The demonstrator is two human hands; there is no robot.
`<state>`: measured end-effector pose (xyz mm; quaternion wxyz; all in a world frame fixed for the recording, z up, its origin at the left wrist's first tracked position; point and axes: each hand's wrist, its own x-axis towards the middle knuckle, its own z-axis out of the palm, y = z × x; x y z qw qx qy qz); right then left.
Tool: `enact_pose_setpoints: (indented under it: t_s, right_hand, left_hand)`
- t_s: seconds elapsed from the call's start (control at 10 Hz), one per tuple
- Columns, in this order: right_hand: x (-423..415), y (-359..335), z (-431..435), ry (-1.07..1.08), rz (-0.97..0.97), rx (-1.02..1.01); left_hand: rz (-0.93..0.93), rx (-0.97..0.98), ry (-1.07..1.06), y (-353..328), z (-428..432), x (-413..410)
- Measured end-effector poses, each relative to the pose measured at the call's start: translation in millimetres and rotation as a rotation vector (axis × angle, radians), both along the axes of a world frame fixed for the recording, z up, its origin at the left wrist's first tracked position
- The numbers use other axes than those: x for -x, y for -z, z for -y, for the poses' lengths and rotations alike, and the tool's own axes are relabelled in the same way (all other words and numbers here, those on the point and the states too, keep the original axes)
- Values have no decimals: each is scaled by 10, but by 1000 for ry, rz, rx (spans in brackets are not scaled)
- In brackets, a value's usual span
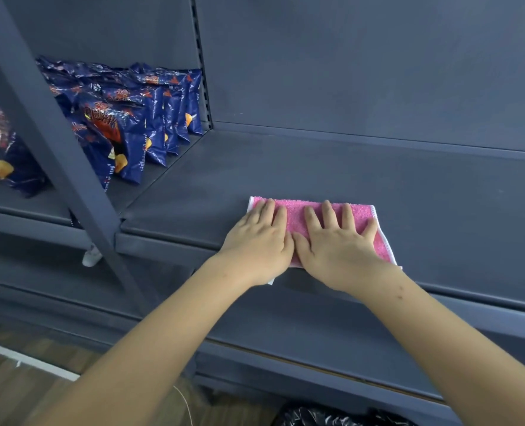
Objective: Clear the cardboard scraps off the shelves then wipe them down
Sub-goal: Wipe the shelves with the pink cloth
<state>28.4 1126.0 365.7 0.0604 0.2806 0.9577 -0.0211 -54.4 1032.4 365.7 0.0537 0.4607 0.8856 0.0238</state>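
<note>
both hands, left hand point(259, 242) and right hand point(336, 245), press flat with straight fingers on the pink cloth point(295, 215) at the shelf point(439, 204) front edge; its long axis runs along that edge, unwiped surface behind.

The pink cloth point(298, 215), terry-textured with a white stitched border, lies spread flat on the dark grey shelf point(378, 179) at its front edge. The near side of the cloth hangs slightly over the lip. My left hand point(259, 244) and right hand point(338, 247) press on it side by side, fingers straight.
</note>
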Motion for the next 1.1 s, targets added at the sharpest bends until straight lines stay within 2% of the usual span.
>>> enact_pose_setpoints:
  t_s: [0.2,0.4,0.8,1.1]
  right_hand:
    - [93,-10,-50,0,19,14]
    - [544,-45,-327,17,27,55]
    - [1585,-85,-1107,108,36,101]
    - [1971,-82,-1439,125,32,112]
  left_hand:
    - [-1,4,30,3,-67,132]
    - [60,35,12,-58,-356,568]
    - [61,3,-28,-49,-1231,1547]
    - [60,-10,-43,-42,-1602,1926]
